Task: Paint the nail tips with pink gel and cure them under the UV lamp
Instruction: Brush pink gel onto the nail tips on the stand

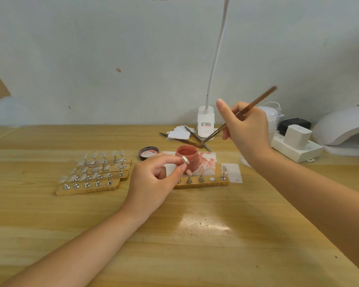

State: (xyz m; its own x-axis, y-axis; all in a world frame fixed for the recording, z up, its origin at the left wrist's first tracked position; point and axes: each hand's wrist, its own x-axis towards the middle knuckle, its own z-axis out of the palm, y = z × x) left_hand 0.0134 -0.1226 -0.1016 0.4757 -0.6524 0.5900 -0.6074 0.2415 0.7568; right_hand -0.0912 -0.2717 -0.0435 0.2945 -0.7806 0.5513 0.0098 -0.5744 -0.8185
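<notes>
Left grip (153, 175) pinching nail tip (185, 159), right grip (246, 125) holding brush (255, 104), lamp label (204, 124) unreadable

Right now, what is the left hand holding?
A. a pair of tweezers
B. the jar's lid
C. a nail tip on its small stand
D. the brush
C: the left hand pinches a nail tip on its small stand between thumb and forefinger, in front of the open pink gel jar; the brush is in the right hand.
</notes>
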